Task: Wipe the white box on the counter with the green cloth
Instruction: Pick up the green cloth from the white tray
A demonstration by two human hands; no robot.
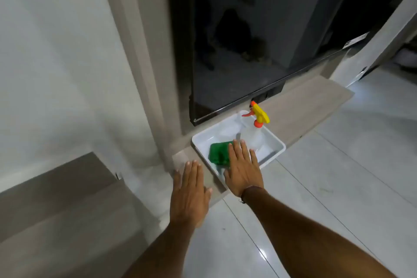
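Note:
A white plastic box [274, 153] sits on a low beige ledge in front of a dark glass door. Inside it lie a folded green cloth [218, 152] and a clear spray bottle [252, 136] with a yellow and orange trigger head. My right hand [243, 168] hovers flat over the box's near corner, fingers spread, covering part of the cloth and holding nothing. My left hand [190, 192] is stretched out flat to the left of the box, over the ledge edge, also holding nothing.
The beige ledge [300, 106] runs along the dark glass door [248, 40]. A grey pillar [144, 63] stands left of the door. Glossy white floor tiles [338, 187] spread to the right. A brown step [56, 187] lies at the lower left.

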